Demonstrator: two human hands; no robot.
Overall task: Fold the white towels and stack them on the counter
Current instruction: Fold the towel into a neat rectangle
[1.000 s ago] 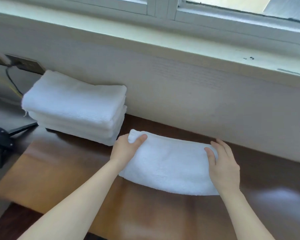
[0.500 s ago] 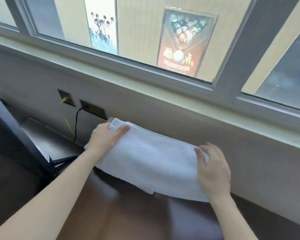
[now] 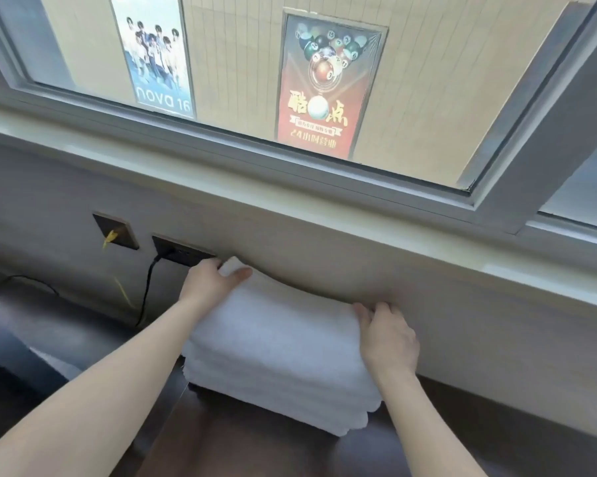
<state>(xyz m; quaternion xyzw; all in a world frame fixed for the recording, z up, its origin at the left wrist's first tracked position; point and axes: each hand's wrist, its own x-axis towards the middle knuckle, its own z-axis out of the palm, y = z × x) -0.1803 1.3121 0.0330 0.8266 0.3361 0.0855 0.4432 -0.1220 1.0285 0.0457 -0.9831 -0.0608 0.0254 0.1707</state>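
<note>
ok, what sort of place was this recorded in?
Probably a hotel or guesthouse room: identical white towels stacked on a dark counter under a window, wall sockets beside them, commercial posters outside.

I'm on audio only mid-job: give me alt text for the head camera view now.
The left hand and right hand grip the ends of a folded white towel atop a stack of white towels on a dark counter against the wall. A window above shows two posters.
</note>
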